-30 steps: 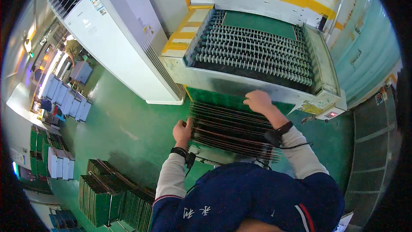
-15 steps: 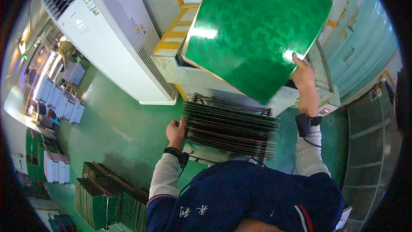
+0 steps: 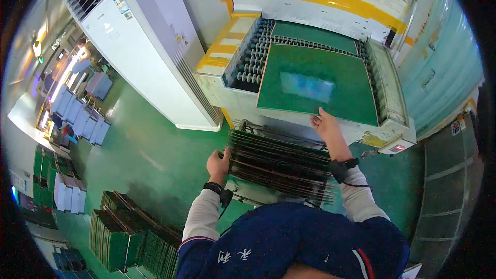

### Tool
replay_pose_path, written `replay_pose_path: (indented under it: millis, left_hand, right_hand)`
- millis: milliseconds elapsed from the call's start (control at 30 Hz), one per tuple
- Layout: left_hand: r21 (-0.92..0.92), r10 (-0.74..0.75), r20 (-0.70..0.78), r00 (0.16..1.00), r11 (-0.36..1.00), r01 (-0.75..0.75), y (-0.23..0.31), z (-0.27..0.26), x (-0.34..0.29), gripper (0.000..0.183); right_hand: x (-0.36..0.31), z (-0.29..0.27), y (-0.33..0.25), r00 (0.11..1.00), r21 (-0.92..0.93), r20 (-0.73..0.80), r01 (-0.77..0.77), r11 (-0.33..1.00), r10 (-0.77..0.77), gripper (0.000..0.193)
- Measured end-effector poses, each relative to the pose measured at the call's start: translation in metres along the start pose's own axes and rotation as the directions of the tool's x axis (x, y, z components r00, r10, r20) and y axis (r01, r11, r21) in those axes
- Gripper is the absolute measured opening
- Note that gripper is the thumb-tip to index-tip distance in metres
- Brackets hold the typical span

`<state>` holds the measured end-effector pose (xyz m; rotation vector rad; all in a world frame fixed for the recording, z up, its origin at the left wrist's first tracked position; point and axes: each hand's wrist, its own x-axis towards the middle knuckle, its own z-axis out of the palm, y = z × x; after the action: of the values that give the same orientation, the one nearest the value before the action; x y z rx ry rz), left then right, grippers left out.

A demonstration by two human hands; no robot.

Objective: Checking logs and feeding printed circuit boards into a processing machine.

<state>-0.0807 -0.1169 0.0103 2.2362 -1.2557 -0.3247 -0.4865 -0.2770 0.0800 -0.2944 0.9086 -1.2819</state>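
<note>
A glossy green panel (image 3: 320,85) lies nearly flat on the roller conveyor (image 3: 248,64), its near edge reaching the machine's front rim. My right hand (image 3: 328,129) is at that near edge, fingers apart, the fingertips at or just over it. Behind, a second green panel (image 3: 315,36) rests on the rollers. Below the machine stands a rack (image 3: 281,168) of several thin panels on edge, closely spaced. My left hand (image 3: 218,166) is closed at the left end of these panels, thumb up against their edges; its fingertips are partly hidden.
A tall white air conditioner (image 3: 144,46) stands left of the conveyor. More racked green panels (image 3: 124,237) are on the floor at lower left. Clear plastic sheeting (image 3: 439,57) hangs at the right, above a dark grey panelled surface (image 3: 447,186). A person (image 3: 90,54) is at far left.
The green panel has come down from a raised tilt in my right hand onto the rollers. My right hand has moved lower and left. The left hand has stayed at the rack.
</note>
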Motion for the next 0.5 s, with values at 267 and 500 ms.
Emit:
replay_pose_path:
  millis: [267,500]
  left_hand:
    - [-0.039,0.003,-0.008,1.0,0.999,-0.004,0.01,-0.002,-0.001,0.058]
    - [-0.051,0.006,-0.01,1.0,0.999,-0.007,0.013,-0.005,-0.002,0.056]
  right_hand:
    - [0.013,0.017,0.007,0.96,-0.198,0.111,-0.231,0.953,0.256,0.039]
    - [0.028,0.03,0.006,0.935,-0.201,0.104,-0.314,0.928,0.339,0.04]
